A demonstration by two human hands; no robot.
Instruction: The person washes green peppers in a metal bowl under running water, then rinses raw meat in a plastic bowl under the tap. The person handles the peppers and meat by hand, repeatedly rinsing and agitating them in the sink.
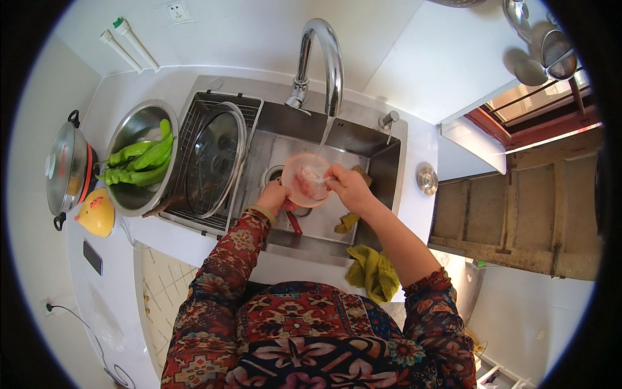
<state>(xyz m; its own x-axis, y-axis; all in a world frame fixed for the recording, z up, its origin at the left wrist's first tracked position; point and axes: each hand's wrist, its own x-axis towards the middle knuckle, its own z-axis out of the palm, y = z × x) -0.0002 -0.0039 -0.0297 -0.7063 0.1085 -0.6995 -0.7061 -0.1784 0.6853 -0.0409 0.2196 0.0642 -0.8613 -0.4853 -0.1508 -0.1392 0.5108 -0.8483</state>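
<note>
My left hand (274,198) grips the near-left rim of a small, pale bowl with an orange rim (290,169), held above the stainless-steel sink (296,146). Inside it is a pinkish-white, wet-looking piece (309,181) that could be raw meat or film; I cannot tell which. The fingertips of my right hand (351,187) pinch the whitish end of that piece at the bowl's right side. A thin stream of water (327,130) runs from the chrome faucet (334,58) towards the bowl's far edge. Below the bowl, a red handle (294,222) shows on the sink floor.
A drying rack (255,114) with a glass lid (214,160) covers the sink's left side. Left of it stands a steel bowl (116,126) of green peppers (146,160). Yellow-green cloths lie in the sink (346,223) and over its front edge (374,272).
</note>
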